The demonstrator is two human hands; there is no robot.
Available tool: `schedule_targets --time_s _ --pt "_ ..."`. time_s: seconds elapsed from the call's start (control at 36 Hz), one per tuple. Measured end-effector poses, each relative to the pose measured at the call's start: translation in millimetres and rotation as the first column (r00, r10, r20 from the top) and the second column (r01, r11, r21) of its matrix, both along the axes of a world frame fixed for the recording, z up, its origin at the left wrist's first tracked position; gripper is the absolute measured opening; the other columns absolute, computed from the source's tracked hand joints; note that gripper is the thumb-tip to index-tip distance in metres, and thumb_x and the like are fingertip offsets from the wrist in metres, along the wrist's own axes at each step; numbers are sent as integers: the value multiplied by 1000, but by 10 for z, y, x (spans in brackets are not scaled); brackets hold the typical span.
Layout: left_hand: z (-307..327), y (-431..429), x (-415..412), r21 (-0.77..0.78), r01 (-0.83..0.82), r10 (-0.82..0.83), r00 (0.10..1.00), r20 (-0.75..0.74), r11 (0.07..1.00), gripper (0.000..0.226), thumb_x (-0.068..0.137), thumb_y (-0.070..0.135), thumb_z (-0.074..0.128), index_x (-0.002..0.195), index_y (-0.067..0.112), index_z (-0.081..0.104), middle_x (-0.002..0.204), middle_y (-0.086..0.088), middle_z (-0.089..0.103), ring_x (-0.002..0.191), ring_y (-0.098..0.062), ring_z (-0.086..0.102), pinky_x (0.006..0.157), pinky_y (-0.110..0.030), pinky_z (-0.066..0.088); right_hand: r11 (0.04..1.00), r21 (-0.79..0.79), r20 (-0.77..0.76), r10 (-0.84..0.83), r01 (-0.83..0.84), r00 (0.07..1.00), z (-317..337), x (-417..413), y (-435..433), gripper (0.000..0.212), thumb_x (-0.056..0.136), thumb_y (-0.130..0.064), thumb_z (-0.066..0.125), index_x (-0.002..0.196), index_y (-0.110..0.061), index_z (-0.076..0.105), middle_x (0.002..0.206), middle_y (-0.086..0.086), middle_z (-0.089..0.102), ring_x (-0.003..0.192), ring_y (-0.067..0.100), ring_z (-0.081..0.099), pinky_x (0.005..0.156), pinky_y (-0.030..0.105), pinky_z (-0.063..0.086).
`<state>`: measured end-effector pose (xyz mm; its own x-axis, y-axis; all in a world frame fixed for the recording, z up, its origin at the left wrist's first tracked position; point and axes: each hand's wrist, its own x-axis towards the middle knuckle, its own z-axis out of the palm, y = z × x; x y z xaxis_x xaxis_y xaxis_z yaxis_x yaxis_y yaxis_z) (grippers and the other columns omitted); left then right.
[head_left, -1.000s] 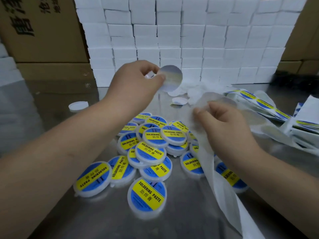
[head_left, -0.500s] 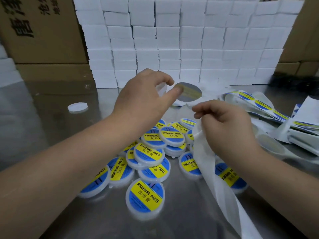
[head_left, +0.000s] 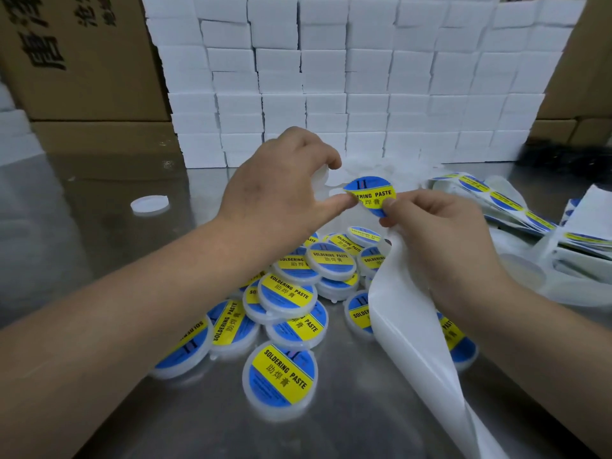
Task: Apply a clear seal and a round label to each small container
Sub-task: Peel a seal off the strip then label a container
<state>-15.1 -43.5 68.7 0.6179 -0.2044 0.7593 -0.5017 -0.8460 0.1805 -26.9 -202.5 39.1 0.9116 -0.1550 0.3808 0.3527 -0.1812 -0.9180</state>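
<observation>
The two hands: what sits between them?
A round blue-and-yellow label, in the head view: the right hand pinches one edge; the left hand, gripping a white container, touches the other.

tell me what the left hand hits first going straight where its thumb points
The round blue-and-yellow paper label pinched by the right hand; the thumb tip of the left hand looks nearly at its edge, though depth is unclear.

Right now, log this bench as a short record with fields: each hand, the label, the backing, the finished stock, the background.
Left hand: grips small white plastic container, mostly hidden
Right hand: pinches round blue and yellow paper label
Backing: white paper strip hangs from under the right hand
Finished: pile of labelled white containers on shiny metal table
Behind: stacked white boxes
</observation>
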Motion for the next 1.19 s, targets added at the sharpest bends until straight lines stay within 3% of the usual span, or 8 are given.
schedule_targets --time_s 0.17,0.25,0.33,0.39,0.56,0.64,1.03,1.19 --pt "-68 25 96 8 -33 33 999 -25 999 26 84 19 56 110 22 60 121 3 52 107 -18 49 68 -14 21 1000 -23 38 -17 18 999 -29 7 -1 28 84 -21 62 57 -25 65 55 -11 57 54 3 48 52 15 39" --pt "-60 51 148 -194 -46 6 980 -197 980 21 85 16 48 98 29 60 106 9 53 81 -4 49 63 -16 29 1000 10 43 -15 15 999 -8 13 -30 28 84 -22 60 57 -29 65 59 -11 59 62 12 53 61 28 42" --pt "20 3 127 -662 15 -338 868 -364 750 25 88 14 43 80 30 60 85 10 57 65 -2 55 58 -17 41 999 33 30 30 -31 999 -9 9 -19 27 83 -19 60 58 -26 65 59 -8 58 60 13 49 61 29 39" --pt "35 -22 110 -809 3 -530 757 -383 588 28 90 12 38 81 25 62 90 5 59 66 -9 60 63 -23 46 997 24 18 72 -72 997 -25 5 8 25 83 -16 60 59 -21 65 58 -5 56 60 13 46 62 30 38" --pt "-2 -77 80 -962 -48 -843 472 -258 268 26 95 17 38 105 16 62 110 -13 62 88 -24 62 78 -35 53 973 -14 9 230 -230 973 -25 -36 48 36 85 -9 58 54 -27 67 50 -12 56 51 -1 50 55 14 43" --pt "-10 -74 89 -980 -67 -910 362 -201 190 27 97 20 36 106 20 61 100 -12 65 86 -26 63 73 -39 55 971 -26 -23 238 -238 971 -26 -47 52 25 84 -13 58 63 -22 67 52 -11 57 53 -1 51 60 21 43" --pt "-90 -86 134 -978 -54 -937 280 -209 202 34 95 37 33 93 15 60 90 -10 71 80 -24 67 74 -37 54 962 -24 -27 273 -273 962 -11 -68 50 34 86 -11 56 59 -26 70 53 -12 59 54 -2 52 63 24 40" --pt "-122 -112 107 -976 9 -927 316 -202 216 15 90 22 47 93 16 61 91 -11 71 84 -24 67 78 -39 54 956 -46 -22 290 -290 957 -2 -78 49 37 86 -12 55 59 -31 71 55 -13 61 56 -3 55 63 22 41"
